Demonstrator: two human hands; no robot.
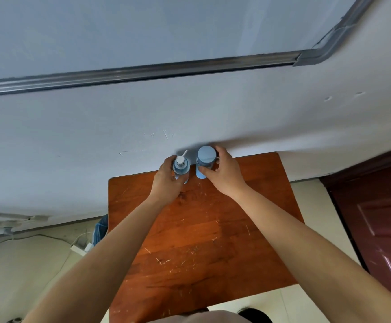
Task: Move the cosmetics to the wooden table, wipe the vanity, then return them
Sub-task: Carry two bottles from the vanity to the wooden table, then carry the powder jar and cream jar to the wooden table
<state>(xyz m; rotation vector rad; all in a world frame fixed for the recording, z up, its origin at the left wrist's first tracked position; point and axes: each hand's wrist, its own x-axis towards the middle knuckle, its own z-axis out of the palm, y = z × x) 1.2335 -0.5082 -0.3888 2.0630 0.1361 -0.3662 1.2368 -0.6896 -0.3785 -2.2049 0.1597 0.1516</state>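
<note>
The left hand (166, 180) was curled round a blue pump bottle (181, 167), and the right hand (222, 173) gripped a blue capped bottle (205, 157). Both bottles stood upright, just beside each other, at the far edge of the wooden table (201, 241), near the wall (190, 113) behind it. A dark red door (376, 217) stood to the table's right, a white power strip (80, 249) on the floor to its left.
</note>
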